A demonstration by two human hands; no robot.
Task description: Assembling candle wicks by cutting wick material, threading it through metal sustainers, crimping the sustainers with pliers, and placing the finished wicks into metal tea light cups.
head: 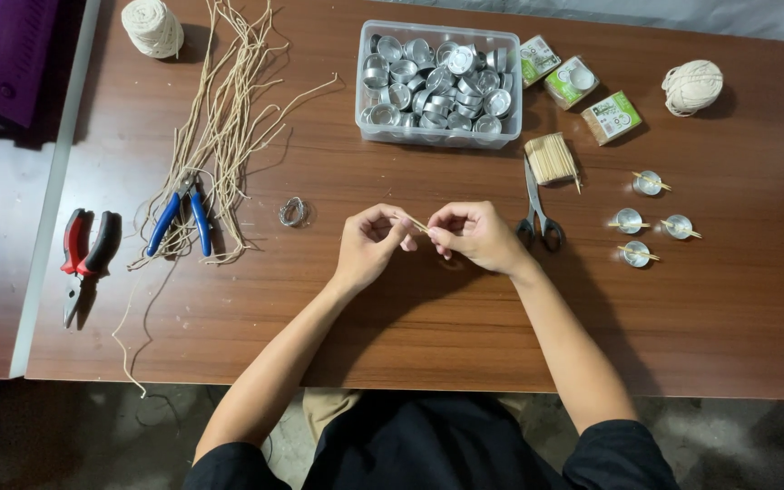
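together left hand (369, 243) and right hand (474, 236) pinch thin wooden stick (416, 222) above bench (410, 318); scissors (537, 213) just beside right hand.

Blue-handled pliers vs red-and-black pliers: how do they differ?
The blue-handled pliers lie on the brown table, on top of the loose cord strands; the red-and-black pliers sit left of it on the lower surface, clear of cord. The blue pair looks slimmer. Both lie untouched, handles spread.
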